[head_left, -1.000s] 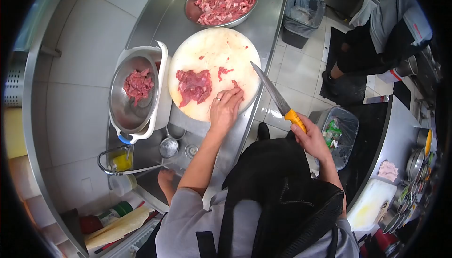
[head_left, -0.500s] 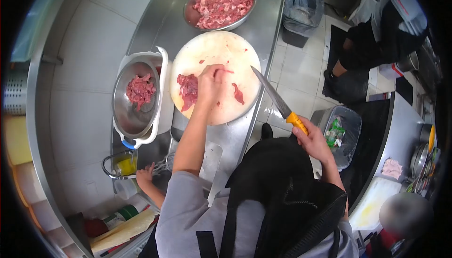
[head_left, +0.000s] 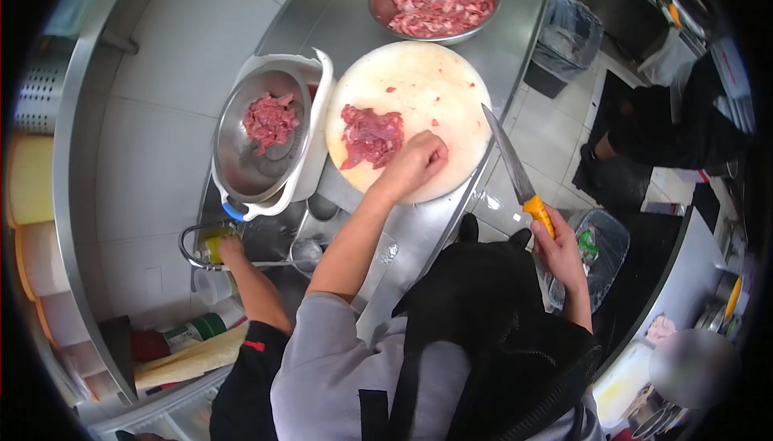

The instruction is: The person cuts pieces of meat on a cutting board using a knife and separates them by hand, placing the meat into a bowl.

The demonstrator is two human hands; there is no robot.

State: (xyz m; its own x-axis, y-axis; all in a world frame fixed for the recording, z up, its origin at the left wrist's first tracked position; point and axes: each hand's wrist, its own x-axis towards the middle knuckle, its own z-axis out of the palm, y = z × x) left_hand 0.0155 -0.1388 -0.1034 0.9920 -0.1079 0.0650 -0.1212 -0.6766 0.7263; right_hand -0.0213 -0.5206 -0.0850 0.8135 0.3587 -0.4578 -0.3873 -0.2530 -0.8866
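My left hand is closed over the lower part of the round white cutting board; what its fingers hold, if anything, is hidden. Just left of it lies a flat piece of red meat. My right hand grips the yellow handle of a long knife, its blade pointing up past the board's right edge. Small red scraps dot the board. Cut meat lies in a metal bowl set in a white container on the left. A larger bowl beyond the board holds a heap of meat.
A co-worker's hand is at the sink's tap on the lower left. Another person stands at the upper right. Lined bins are on the floor to the right. A second counter carries pans and a white board.
My left hand has moved across the board to its lower right and closed; the loose strips there no longer show. The co-worker's hand has reached the tap. The view has shifted. My right hand still holds the knife.
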